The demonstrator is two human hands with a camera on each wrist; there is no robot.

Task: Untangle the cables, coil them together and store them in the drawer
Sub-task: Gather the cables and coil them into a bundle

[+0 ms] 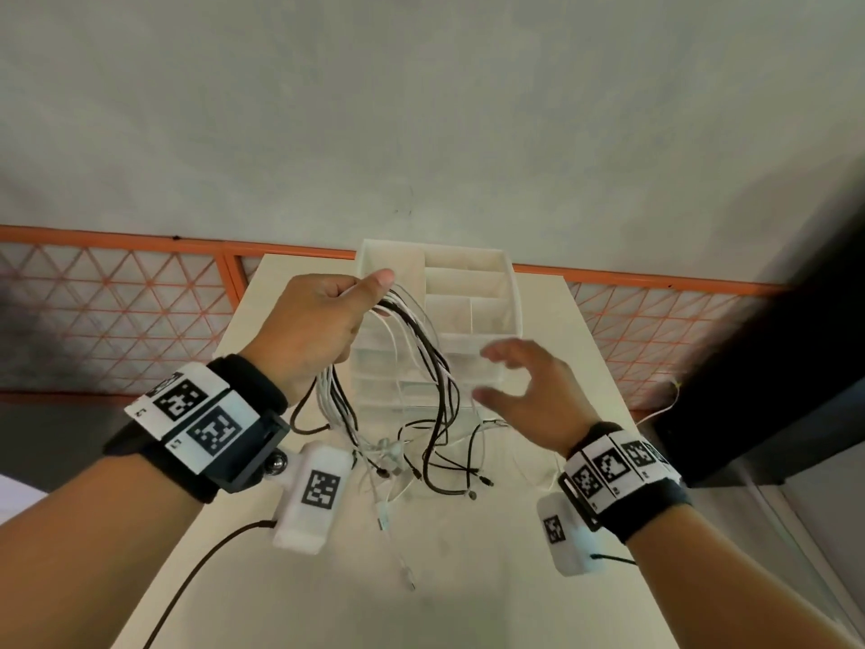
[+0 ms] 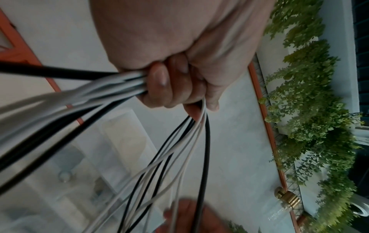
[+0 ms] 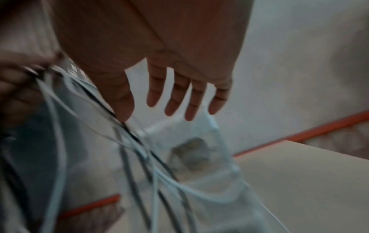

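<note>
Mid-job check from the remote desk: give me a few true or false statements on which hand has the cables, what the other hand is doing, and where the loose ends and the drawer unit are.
1. The left hand grips a bundle of black and white cables. True.
2. The right hand pinches one black cable. False: its fingers are spread and hold nothing.
3. The cables' loose ends hang down to the table. True.
4. The cables already lie inside the drawer unit. False: they hang from the left hand in front of it.
5. The drawer unit stands at the table's far end. True.
</note>
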